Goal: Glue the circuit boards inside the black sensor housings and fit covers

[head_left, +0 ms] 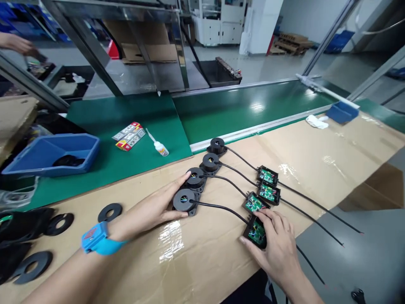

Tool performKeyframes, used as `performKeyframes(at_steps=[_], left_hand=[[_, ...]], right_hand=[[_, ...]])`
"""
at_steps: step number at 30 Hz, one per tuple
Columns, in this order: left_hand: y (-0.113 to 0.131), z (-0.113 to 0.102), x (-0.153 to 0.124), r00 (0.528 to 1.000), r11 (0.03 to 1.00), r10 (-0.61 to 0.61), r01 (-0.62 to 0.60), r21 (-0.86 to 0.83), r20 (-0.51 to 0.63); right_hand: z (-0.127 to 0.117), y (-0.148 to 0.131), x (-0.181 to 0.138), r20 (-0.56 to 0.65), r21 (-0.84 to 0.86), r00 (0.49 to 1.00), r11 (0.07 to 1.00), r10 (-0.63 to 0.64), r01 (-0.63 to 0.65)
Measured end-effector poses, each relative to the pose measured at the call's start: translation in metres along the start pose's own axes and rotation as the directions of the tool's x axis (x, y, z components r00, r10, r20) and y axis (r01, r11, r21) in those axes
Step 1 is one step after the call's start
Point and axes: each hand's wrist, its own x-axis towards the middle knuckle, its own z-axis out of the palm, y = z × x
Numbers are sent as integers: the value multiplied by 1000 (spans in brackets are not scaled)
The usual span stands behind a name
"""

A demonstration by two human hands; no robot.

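Note:
Several round black housings (210,161) with coloured wires in their centre holes stand in a slanting row on the cardboard. My left hand (160,204) grips the nearest round black housing (184,199), thumb at its near edge and fingers reaching along the neighbouring housing (195,177). A black cable runs from each housing to an open black box with a green circuit board (268,192). My right hand (278,240) is closed around the nearest circuit-board box (257,233), its fingertips near the adjacent box (253,202). The palm hides part of that nearest box.
Flat black rings (109,212) and dark parts lie at left. Behind them are a blue bin (53,156), a small white bottle (160,147) and a printed carton (129,136). A green conveyor belt (247,105) runs behind the cardboard. At upper left shows another person's hand (15,43).

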Motion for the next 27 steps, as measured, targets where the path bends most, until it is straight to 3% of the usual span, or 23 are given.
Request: performKeyframes(at_steps=[3,5,8,10,14,17,22,25,27], left_hand=[[-3,-15,21,997,980,70,-72,-184,-15],[-5,-25,45,991,907,95,-124,-403,-90],[0,-33,98,986,710,-46,-80,-700,-159],[9,-30,136,986,621,-120,-16,-784,-114],[22,-13,184,993,595,-108,26,-803,-48],[24,-2,193,996,597,-79,22,-802,-31],[39,7,199,998,668,57,-12,-744,35],[41,-5,194,987,733,152,-76,-676,54],[31,-20,173,979,778,197,-120,-617,58]], right_hand=[[-3,6,1,51,38,999,999,-12,10],[-8,12,-1,118,78,990,995,-73,64],[-21,29,-7,260,78,961,994,-92,74],[-31,45,-16,363,38,932,999,-7,-7],[-48,75,-37,430,-86,859,960,278,-267],[-50,84,-48,412,-129,831,927,373,-353],[-37,79,-54,258,-172,929,959,265,-226],[-29,84,-59,183,-252,961,954,209,-159],[-24,94,-63,151,-302,966,941,208,-155]])
